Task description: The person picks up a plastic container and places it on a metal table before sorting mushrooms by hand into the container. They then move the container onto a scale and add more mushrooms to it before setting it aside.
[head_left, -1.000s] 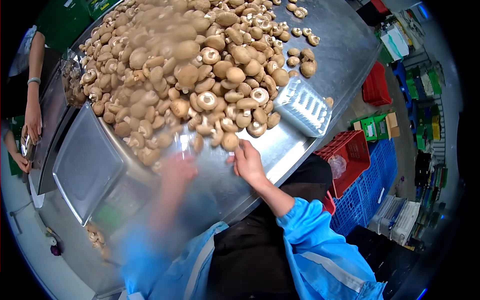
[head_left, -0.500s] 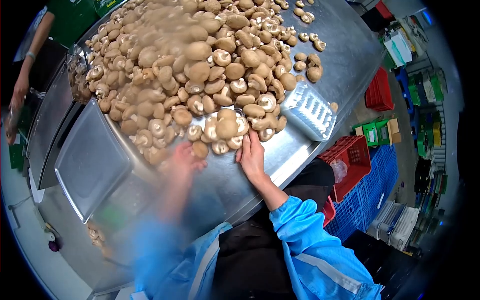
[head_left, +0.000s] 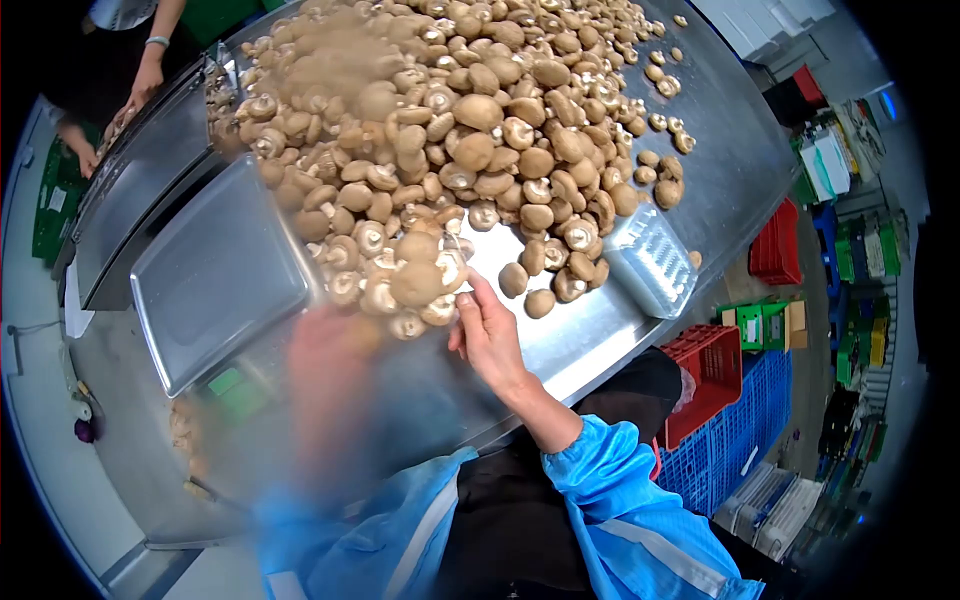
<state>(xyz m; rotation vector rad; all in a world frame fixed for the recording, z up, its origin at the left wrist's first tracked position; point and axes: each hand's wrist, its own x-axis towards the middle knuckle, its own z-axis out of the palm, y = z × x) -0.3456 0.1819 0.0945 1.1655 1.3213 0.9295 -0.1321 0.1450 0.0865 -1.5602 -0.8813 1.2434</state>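
A tight cluster of brown-capped shiitake mushrooms (head_left: 415,283), some showing pale undersides, sits at the front edge of a large pile. A bit of clear rim beside it suggests a tray, mostly hidden beneath the mushrooms. Against the right side of this cluster, my right hand (head_left: 490,338) is closed, with thumb and fingers at its edge. My left hand (head_left: 335,350) lies just left of and below the cluster. Motion smears its fingers, and I cannot make out any held thing. The big shiitake pile (head_left: 480,150) rises behind both hands.
A stack of clear plastic trays (head_left: 650,262) stands at right on the steel table (head_left: 735,130). A larger clear tray (head_left: 215,275) is tilted at left. Red crate (head_left: 705,375) and blue crates (head_left: 735,425) stand beyond the table's right edge. Another person's hand (head_left: 147,80) is at upper left.
The cluster has moved left relative to the pile, along with my right hand. Several mushrooms now lie apart to its right. My left hand is lower and more blurred. The view has shifted.
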